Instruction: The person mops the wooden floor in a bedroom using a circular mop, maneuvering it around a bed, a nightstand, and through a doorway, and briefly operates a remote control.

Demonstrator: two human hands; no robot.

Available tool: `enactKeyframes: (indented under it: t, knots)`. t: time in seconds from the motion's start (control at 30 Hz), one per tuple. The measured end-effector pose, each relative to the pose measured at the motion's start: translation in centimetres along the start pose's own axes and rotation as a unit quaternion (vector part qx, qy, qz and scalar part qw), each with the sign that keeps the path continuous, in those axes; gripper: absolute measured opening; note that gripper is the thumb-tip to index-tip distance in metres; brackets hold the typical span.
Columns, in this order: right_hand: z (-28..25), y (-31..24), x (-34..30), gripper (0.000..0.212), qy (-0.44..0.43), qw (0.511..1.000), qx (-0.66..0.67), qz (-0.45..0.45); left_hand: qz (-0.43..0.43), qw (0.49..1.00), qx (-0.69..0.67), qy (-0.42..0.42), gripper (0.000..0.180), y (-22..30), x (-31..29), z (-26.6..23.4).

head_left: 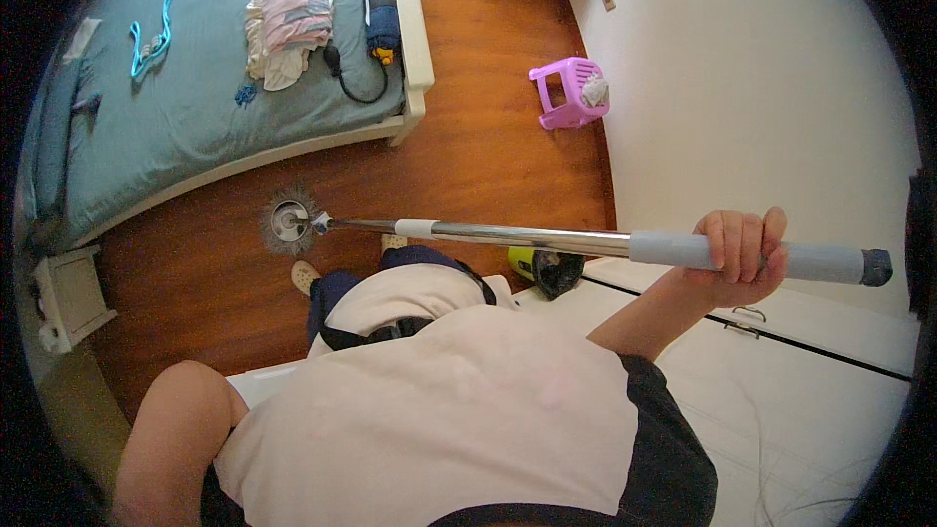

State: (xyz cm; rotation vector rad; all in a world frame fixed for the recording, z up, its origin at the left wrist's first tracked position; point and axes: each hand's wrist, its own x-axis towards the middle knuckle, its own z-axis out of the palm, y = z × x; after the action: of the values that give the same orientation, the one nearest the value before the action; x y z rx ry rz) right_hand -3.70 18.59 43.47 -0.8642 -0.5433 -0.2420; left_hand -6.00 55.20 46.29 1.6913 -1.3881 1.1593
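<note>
Right grip (742, 252) is clamped round the spin mop (532, 237); left grip out of view. I have the fringed head (290, 221) on the wooden floor (478, 176), near the edge of the bed (195, 127). Mopping looks underway; how much remains, I can't tell.

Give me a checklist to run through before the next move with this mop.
1. Right hand closed around the grey handle: ok.
2. Left hand on the pole: not ok; it is out of view, only the bent left arm shows.
3. Mop head apart from the bed frame: ok.
4. Mop head clear of the left shoe: cannot tell; very close.
5. Pink stool apart from the pole: ok.
</note>
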Motion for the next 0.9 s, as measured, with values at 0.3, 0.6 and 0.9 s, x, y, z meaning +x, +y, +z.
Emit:
enactKeyframes:
  t: [0.3, 0.6, 0.9]
  knots:
    - [3.4, 0.2, -1.1, 0.018, 0.011, 1.000, -0.024, -0.012, 0.004, 0.999, 0.022, 0.032, 0.025, 1.5, -1.0, -2.6]
    - [3.7, 0.9, -0.6, 0.014, -0.020, 0.999, -0.035, -0.011, -0.003, 0.999, 0.037, 0.029, 0.021, 0.5, -1.6, -4.2]
    - [3.5, -0.1, -0.7, 0.017, -0.015, 0.999, -0.033, -0.007, 0.020, 0.999, 0.021, 0.041, 0.017, -0.2, 0.0, -3.1]
